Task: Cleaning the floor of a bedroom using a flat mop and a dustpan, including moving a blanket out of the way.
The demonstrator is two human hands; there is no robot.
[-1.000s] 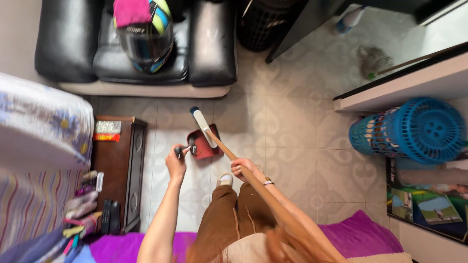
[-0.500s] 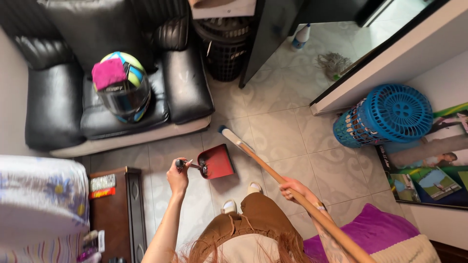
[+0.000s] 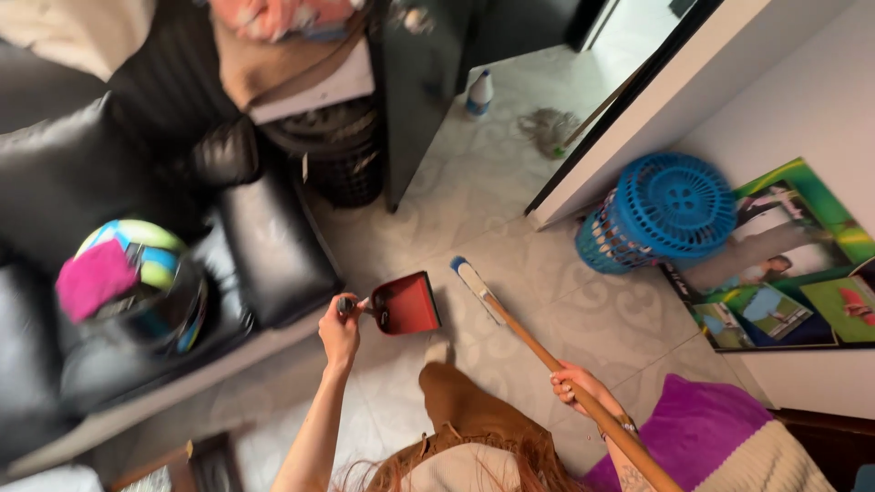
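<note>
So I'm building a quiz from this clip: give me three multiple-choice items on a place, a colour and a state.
1. Where does the helmet lie? A on the armchair B on the floor C in the basket
2. What colour is the dustpan? A blue B red C black
3. How is the left hand? A open and empty B flat on the floor C closed on the dustpan's handle

Key: A, it rests on the black seat; B, its scoop is red; C, the fingers wrap the handle, while the right hand grips the broom.

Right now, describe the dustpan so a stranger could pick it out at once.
Start at the black leather armchair and look to the tiled floor just right of it. There the left hand holds the dustpan by its handle: the only red, flat-scooped thing, beside the broom.
</note>
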